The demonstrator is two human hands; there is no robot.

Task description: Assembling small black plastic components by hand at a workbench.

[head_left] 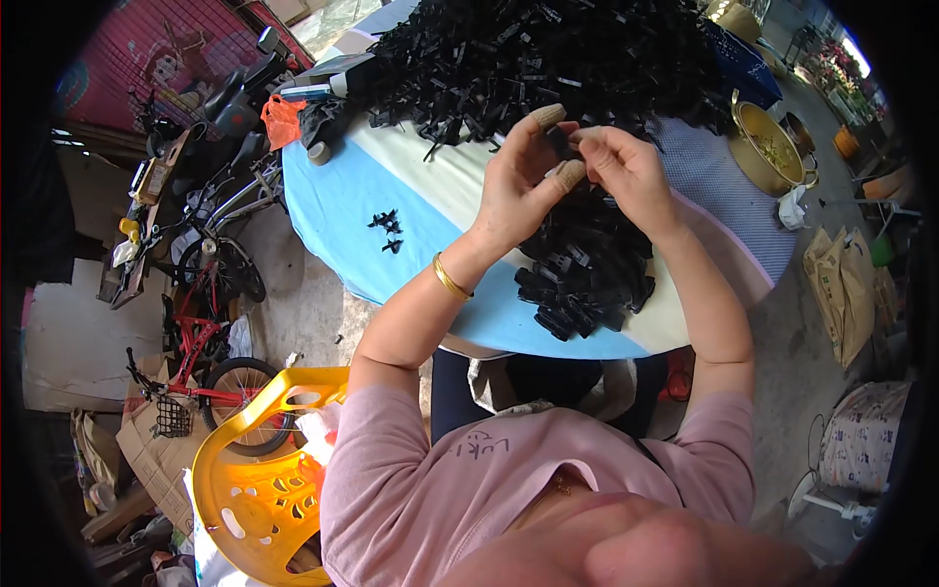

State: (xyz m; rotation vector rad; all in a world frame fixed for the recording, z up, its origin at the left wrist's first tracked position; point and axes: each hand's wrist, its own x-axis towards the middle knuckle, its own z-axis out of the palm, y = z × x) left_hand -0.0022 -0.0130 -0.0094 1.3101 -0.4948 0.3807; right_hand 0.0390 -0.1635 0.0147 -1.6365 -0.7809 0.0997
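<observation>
My left hand (518, 186) is raised over the table, beige finger covers on its thumb and index finger. Its fingers curl round a small black piece (564, 144), partly hidden and too small to name exactly. Close against it, my right hand (631, 176) has its thumb and fingertips pinched at the same spot; what they grip is hidden. Beyond both hands rises a large heap of small black plastic pieces (548, 68). Below them, nearer my body, lies a smaller pile of black pieces (577, 284). A few loose black bits (388, 230) rest on the left.
The round table (337, 220) has a striped cloth. A red bag (284, 121) and a small roll (318, 153) lie at its left edge, a gold-coloured pot (768, 147) at its right. A yellow chair (259, 479) and a red bicycle (201, 338) stand to the left.
</observation>
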